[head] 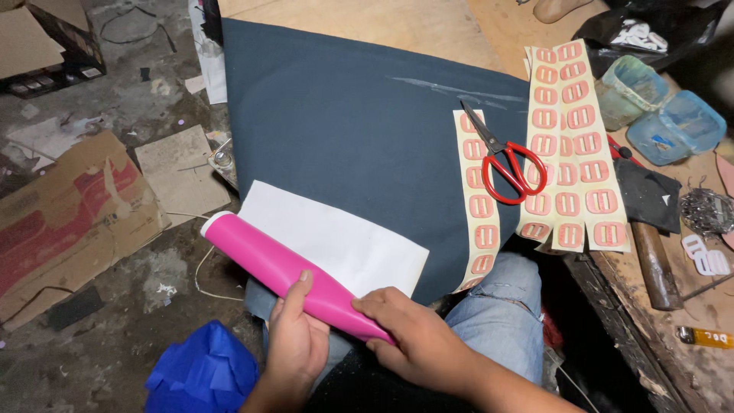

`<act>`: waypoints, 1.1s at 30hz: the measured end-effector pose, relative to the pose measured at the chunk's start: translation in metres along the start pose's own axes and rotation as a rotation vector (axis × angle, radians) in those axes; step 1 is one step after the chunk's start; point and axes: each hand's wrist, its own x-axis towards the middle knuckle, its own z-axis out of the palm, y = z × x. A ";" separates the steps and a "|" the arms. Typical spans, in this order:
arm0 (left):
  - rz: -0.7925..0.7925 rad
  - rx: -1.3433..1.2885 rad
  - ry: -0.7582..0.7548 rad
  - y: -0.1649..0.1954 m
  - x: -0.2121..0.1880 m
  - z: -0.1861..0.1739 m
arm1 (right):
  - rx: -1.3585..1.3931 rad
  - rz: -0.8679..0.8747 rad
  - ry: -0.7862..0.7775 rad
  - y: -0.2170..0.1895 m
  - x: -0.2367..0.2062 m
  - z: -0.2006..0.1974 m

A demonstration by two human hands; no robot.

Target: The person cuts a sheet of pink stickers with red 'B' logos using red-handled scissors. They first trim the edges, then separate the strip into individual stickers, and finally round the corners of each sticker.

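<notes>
1. Hands: left hand grips pink roll from below; right hand presses its near end, fingers curled.
2. Roll lies on white sheet at dark cloth's near edge.
3. Scissors rest on cloth's right side.

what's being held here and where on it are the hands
A pink roll, partly unrolled into a white sheet. The left hand grips it around the middle; the right hand presses on its near end.
</notes>
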 end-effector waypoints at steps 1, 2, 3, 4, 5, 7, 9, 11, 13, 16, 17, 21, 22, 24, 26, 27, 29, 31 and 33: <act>-0.012 -0.049 -0.084 0.001 -0.001 -0.001 | 0.110 0.061 0.002 0.007 -0.001 -0.001; -0.026 -0.096 -0.164 0.001 -0.002 -0.001 | 0.223 0.123 0.003 0.013 -0.002 0.000; -0.039 -0.143 -0.245 0.002 -0.004 -0.002 | 0.491 0.268 -0.005 0.020 -0.004 0.001; -0.040 -0.112 -0.225 0.003 -0.004 -0.001 | 0.758 0.411 -0.012 0.025 -0.005 0.001; -0.043 -0.083 -0.204 0.003 -0.005 0.000 | 1.025 0.555 -0.019 0.029 -0.007 0.002; -0.025 -0.025 -0.193 0.005 -0.005 0.005 | 0.597 0.438 -0.011 0.033 -0.010 0.001; 0.011 0.030 -0.206 0.009 -0.008 0.011 | 0.263 0.371 0.124 0.031 -0.014 -0.002; -0.001 0.077 -0.230 0.013 -0.015 0.016 | 0.019 0.355 0.387 0.023 -0.017 -0.008; 0.003 0.120 -0.248 0.015 -0.022 0.024 | 0.041 -0.009 0.443 0.015 -0.017 -0.019; 0.057 0.209 -0.236 0.019 -0.023 0.039 | 0.475 0.002 0.301 0.002 -0.016 -0.019; 0.090 0.254 -0.215 0.020 -0.021 0.043 | 0.698 0.084 0.214 -0.002 -0.018 -0.016; 0.487 0.655 -0.423 0.028 0.000 0.055 | 0.183 0.287 0.308 -0.003 -0.032 -0.020; 0.446 0.552 -0.391 0.024 0.003 0.057 | 0.054 0.090 0.355 -0.003 -0.036 -0.021; 0.360 0.354 -0.320 0.016 0.003 0.063 | -0.014 -0.152 0.405 -0.003 -0.039 -0.021; 0.389 0.456 -0.295 0.005 0.001 0.075 | 0.104 -0.259 0.411 -0.004 -0.036 -0.020; 0.404 0.506 -0.280 0.000 -0.002 0.082 | 0.059 -0.239 0.447 -0.005 -0.035 -0.019; 0.293 0.388 -0.256 -0.009 -0.010 0.094 | -0.033 -0.199 0.517 -0.010 -0.033 -0.017; 0.200 0.320 -0.360 -0.012 -0.018 0.100 | 0.408 0.044 0.551 -0.012 -0.040 -0.031; 0.119 0.299 -0.592 -0.013 -0.020 0.099 | 0.685 0.222 0.666 -0.015 -0.055 -0.054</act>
